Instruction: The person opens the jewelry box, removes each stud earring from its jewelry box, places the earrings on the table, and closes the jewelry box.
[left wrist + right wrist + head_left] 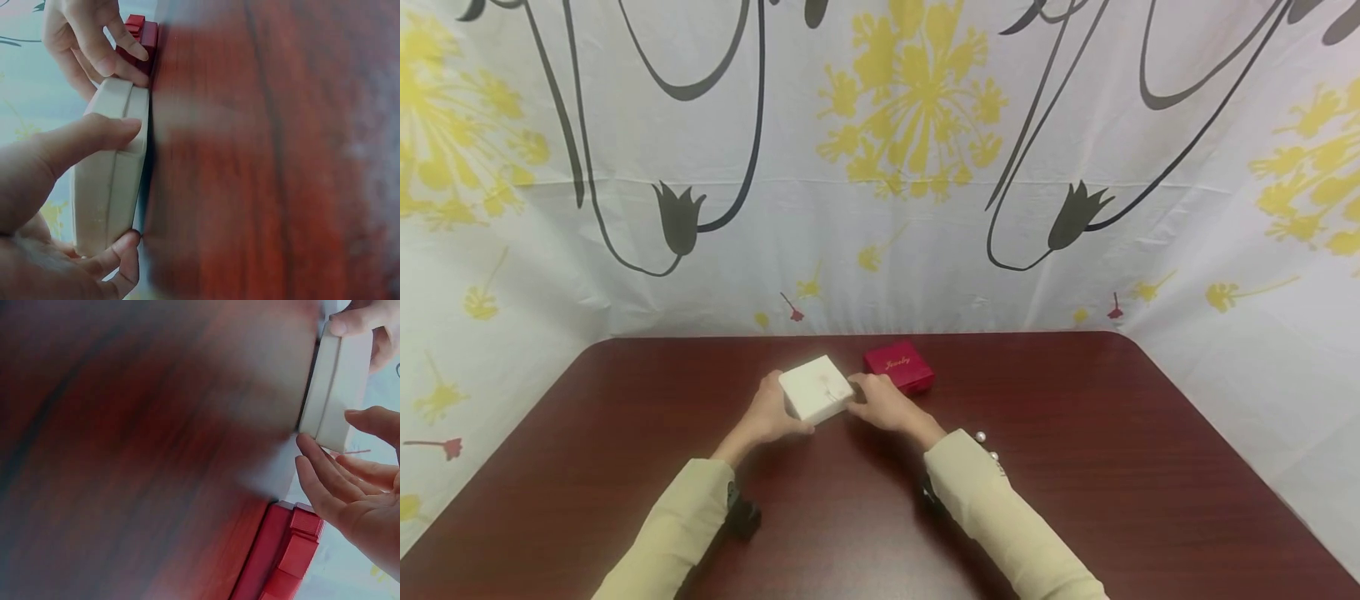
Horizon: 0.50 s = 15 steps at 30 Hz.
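Note:
A small white lidded box [815, 390] lies flat near the back of the table, with a faint mark on its lid. My left hand [771, 412] grips its left side, the thumb pressed along the near side wall and fingertips at the far lower edge. At the other end is my right hand [883, 402], its fingers extended. A fingertip touches the lower corner there, and the thumb lies by the lid's edge. Just behind the right hand sits a red box [900, 367] with gold lettering; the right wrist view shows a red bow [297, 550] on it.
Dark reddish-brown wood forms the table [842, 517], with rounded back corners. A white curtain [880, 275] with yellow and grey flower prints hangs behind it and along both sides.

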Each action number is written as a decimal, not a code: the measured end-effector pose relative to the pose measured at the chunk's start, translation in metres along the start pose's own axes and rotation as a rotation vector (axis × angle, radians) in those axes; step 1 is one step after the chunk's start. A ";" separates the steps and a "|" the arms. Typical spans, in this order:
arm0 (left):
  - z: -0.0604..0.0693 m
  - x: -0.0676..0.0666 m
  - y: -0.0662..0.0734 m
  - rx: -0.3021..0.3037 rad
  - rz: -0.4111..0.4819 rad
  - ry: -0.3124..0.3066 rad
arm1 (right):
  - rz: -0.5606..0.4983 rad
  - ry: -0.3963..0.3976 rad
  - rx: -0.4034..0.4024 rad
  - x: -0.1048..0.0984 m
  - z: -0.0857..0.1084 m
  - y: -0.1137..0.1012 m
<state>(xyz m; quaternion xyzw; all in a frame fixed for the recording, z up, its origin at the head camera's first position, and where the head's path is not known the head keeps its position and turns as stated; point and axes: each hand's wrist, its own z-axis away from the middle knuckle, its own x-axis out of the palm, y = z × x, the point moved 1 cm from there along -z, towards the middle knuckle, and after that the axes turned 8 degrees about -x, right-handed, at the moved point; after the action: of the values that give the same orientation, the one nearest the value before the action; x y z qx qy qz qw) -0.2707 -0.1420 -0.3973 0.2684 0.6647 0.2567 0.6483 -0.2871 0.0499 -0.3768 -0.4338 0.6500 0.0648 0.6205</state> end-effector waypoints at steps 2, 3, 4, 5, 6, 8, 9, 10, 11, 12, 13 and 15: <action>-0.002 0.000 -0.002 -0.029 0.006 0.011 | -0.026 0.010 0.006 0.000 -0.002 0.000; -0.003 0.000 -0.002 -0.039 0.010 0.015 | -0.035 0.012 0.012 0.000 -0.002 0.000; -0.004 0.000 -0.002 -0.048 0.011 0.021 | -0.042 0.015 0.016 0.001 -0.003 0.000; -0.005 0.000 -0.002 -0.058 0.009 0.026 | -0.051 0.015 0.022 0.001 -0.004 0.000; -0.005 0.000 -0.002 -0.069 0.010 0.029 | -0.057 0.012 0.029 0.001 -0.004 0.000; -0.006 -0.001 -0.001 -0.089 0.009 0.035 | -0.073 0.003 0.053 0.001 -0.006 -0.001; -0.006 -0.001 0.000 -0.097 0.008 0.039 | -0.081 -0.003 0.067 0.001 -0.006 -0.001; -0.007 -0.001 0.000 -0.101 0.007 0.044 | -0.086 -0.007 0.077 0.002 -0.007 -0.001; -0.007 -0.001 0.001 -0.104 0.007 0.047 | -0.093 -0.011 0.085 0.002 -0.008 -0.002; -0.008 -0.001 0.001 -0.108 0.008 0.049 | -0.098 -0.015 0.095 0.002 -0.008 -0.002; -0.008 -0.001 0.001 -0.110 0.007 0.051 | -0.101 -0.017 0.100 0.002 -0.009 -0.002; -0.010 0.000 0.002 -0.115 0.001 0.049 | -0.099 -0.021 0.103 0.003 -0.010 -0.003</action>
<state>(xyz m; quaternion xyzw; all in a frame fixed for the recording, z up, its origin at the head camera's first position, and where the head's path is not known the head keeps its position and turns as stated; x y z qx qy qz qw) -0.2803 -0.1410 -0.3955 0.2245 0.6644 0.3015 0.6460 -0.2919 0.0408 -0.3758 -0.4322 0.6237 0.0048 0.6512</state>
